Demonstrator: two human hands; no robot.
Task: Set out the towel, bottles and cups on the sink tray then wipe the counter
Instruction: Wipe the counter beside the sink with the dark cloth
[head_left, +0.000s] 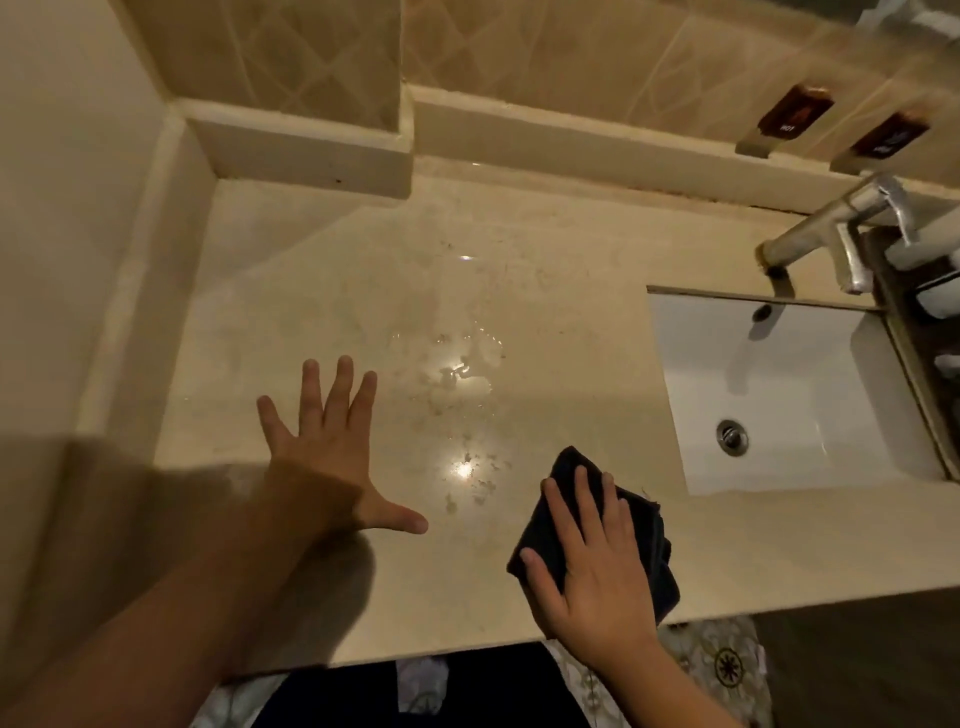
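The right hand (597, 566) presses a dark cloth (639, 551) flat on the worktop (519, 291) near its front edge, fingers spread over it. The left hand (327, 441) lies open, fingers apart, beside water spots (462, 384). One brown wall tag (795, 109) reads "HOT".

Dark crumpled cloth (597, 525) lies on the wet beige counter (415, 291) near its front edge.

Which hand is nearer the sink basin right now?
Right. The right hand presses the dark cloth on the counter just left of the sink basin. The left hand lies spread flat farther left, beyond the water spots.
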